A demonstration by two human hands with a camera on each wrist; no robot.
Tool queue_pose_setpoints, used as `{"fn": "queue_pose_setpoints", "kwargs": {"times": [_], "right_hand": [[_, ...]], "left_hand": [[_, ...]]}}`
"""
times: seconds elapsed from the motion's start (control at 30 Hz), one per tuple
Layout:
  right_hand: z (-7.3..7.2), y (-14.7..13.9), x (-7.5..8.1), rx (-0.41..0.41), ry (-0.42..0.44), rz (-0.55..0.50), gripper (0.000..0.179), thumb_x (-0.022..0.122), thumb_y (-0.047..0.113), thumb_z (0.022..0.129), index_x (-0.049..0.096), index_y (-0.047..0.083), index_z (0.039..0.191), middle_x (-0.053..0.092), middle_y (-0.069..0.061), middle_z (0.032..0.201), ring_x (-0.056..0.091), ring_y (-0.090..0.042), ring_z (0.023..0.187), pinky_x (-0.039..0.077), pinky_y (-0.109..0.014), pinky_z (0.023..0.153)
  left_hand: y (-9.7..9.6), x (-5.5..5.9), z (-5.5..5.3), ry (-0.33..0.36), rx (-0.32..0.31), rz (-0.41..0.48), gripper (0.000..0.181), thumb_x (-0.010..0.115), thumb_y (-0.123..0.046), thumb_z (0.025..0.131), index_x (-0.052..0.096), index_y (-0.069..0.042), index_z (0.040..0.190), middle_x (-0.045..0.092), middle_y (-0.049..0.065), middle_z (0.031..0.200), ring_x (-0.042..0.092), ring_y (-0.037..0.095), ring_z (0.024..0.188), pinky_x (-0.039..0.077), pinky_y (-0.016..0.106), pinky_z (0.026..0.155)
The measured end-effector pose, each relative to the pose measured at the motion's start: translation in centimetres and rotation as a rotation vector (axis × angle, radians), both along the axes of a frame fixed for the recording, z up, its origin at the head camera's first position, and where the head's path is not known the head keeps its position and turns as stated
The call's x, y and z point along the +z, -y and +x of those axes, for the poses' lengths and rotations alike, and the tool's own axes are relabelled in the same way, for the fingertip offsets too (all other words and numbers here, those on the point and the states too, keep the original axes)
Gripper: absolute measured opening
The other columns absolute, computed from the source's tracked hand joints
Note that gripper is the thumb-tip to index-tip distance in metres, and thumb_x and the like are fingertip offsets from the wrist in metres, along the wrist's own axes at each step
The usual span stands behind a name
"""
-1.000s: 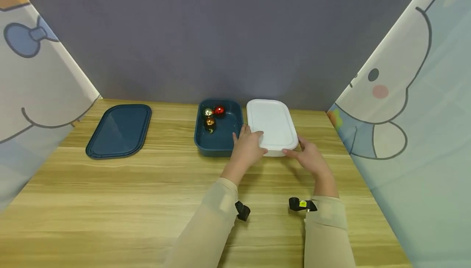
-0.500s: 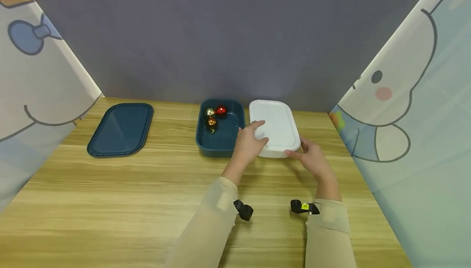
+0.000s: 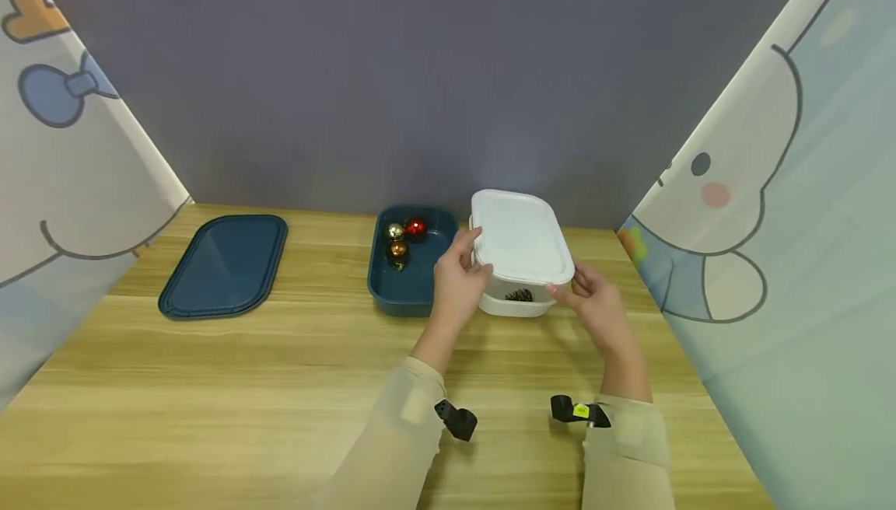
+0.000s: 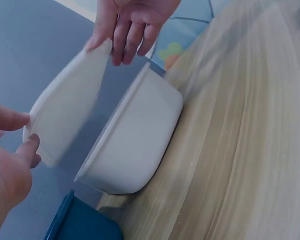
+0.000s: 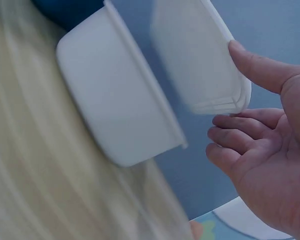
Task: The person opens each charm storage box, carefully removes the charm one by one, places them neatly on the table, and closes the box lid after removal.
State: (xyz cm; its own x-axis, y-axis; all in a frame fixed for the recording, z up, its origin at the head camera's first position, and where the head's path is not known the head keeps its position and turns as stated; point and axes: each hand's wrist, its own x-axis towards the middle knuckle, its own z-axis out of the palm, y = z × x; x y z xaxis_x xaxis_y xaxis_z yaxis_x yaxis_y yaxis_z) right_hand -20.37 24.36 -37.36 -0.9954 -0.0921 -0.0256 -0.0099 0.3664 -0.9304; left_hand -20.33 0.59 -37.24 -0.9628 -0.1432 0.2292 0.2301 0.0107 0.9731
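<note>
A white lid [image 3: 521, 234] is lifted off a white box [image 4: 132, 135], with a gap between them. My left hand [image 3: 458, 281] pinches the lid's left edge between thumb and fingers. At the lid's right front corner, my right hand [image 3: 595, 304] holds it by the thumb and fingers. Through the gap in the head view a dark pine cone [image 3: 519, 295] shows inside the box; the rest of the inside is hidden under the lid. From the right wrist, the lid's underside [image 5: 195, 60] faces the box.
Left of the white box stands a dark blue box [image 3: 402, 304] holding a red ball [image 3: 416, 228], a pale gold ball [image 3: 394, 232] and an orange-gold ball [image 3: 397, 250]. A dark blue lid [image 3: 224, 265] lies farther left on the wooden table [image 3: 231, 401]. A grey wall [image 3: 336, 82] rises behind.
The white lid, resting on its box before, has come up off it. My left hand has shifted from the lid's front left corner to its left edge. The pine cone has come into sight.
</note>
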Motion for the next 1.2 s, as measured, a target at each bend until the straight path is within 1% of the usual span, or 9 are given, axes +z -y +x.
{"fn": "queue_pose_setpoints", "kwargs": {"times": [0.17,0.33,0.4,0.5,0.63,0.83,1.03,1.13,1.2], "right_hand": [[0.6,0.9,1.1,0.006,-0.023,-0.040,0.090,0.078,0.032,0.100,0.026,0.009,0.170,0.031,-0.013,0.174,0.032,-0.032,0.162,0.035,-0.043,0.127],[1.1,2.6,1.7,-0.034,-0.066,-0.150,0.079,0.072,0.031,0.104,0.031,0.008,0.168,0.040,-0.011,0.171,0.045,-0.027,0.155,0.048,-0.019,0.113],[1.3,3.6,1.7,-0.068,-0.090,-0.227,0.075,0.072,0.025,0.104,0.034,0.008,0.167,0.042,-0.010,0.170,0.053,-0.022,0.150,0.051,-0.015,0.106],[1.4,5.0,1.9,-0.096,-0.120,-0.418,0.072,0.070,0.009,0.104,0.034,0.006,0.167,0.041,-0.011,0.171,0.066,-0.016,0.135,0.056,-0.019,0.103],[1.4,6.7,2.2,-0.101,-0.158,-0.664,0.071,0.062,-0.009,0.102,0.034,0.004,0.165,0.041,-0.015,0.168,0.075,-0.010,0.112,0.062,-0.027,0.096],[1.8,9.2,2.4,-0.155,-0.192,-0.830,0.072,0.058,-0.018,0.099,0.037,0.004,0.164,0.048,-0.019,0.163,0.079,-0.012,0.098,0.066,-0.031,0.085],[2.4,11.1,2.1,-0.259,-0.246,-0.894,0.070,0.059,-0.019,0.097,0.046,0.006,0.161,0.061,-0.022,0.150,0.080,-0.013,0.094,0.066,-0.030,0.078],[2.8,12.0,2.3,-0.271,-0.296,-0.867,0.068,0.061,-0.018,0.096,0.049,0.007,0.159,0.063,-0.021,0.149,0.080,-0.013,0.098,0.066,-0.028,0.079],[3.0,12.5,2.5,-0.264,-0.325,-0.835,0.068,0.063,-0.017,0.095,0.050,0.006,0.158,0.063,-0.021,0.150,0.080,-0.013,0.099,0.066,-0.028,0.081]], "left_hand": [[0.9,0.5,0.7,0.017,-0.008,0.152,0.066,0.066,0.015,0.094,0.053,-0.004,0.156,0.032,0.021,0.172,0.051,0.035,0.150,0.053,0.042,0.113],[1.8,1.5,1.3,0.059,-0.039,0.294,0.070,0.065,0.019,0.093,0.050,-0.002,0.158,0.041,0.021,0.168,0.054,0.034,0.148,0.055,0.041,0.109],[2.3,1.7,1.5,0.091,-0.051,0.362,0.070,0.066,0.018,0.093,0.049,-0.003,0.158,0.045,0.020,0.166,0.055,0.032,0.147,0.056,0.038,0.109],[3.2,1.9,1.8,0.124,-0.067,0.431,0.070,0.068,0.016,0.094,0.049,-0.004,0.158,0.055,0.020,0.158,0.061,0.031,0.142,0.058,0.034,0.106],[4.5,2.1,2.3,0.134,-0.106,0.418,0.068,0.068,0.012,0.096,0.048,-0.007,0.159,0.063,0.019,0.151,0.067,0.031,0.134,0.061,0.033,0.100],[5.4,2.4,3.1,0.128,-0.094,0.235,0.068,0.065,0.007,0.100,0.041,-0.005,0.163,0.052,0.016,0.162,0.065,0.030,0.137,0.058,0.033,0.104],[5.1,2.9,3.8,0.078,-0.027,-0.237,0.056,0.067,-0.006,0.104,0.050,-0.001,0.157,0.022,0.019,0.177,0.041,0.036,0.157,0.047,0.049,0.120],[4.8,3.4,4.1,0.054,-0.020,-0.420,0.047,0.067,-0.020,0.106,0.061,-0.004,0.150,0.022,0.017,0.177,0.024,0.037,0.164,0.031,0.060,0.129],[4.6,3.8,4.2,0.031,-0.039,-0.464,0.043,0.065,-0.028,0.107,0.066,-0.011,0.147,0.029,0.013,0.176,0.016,0.034,0.167,0.023,0.065,0.131]]}}
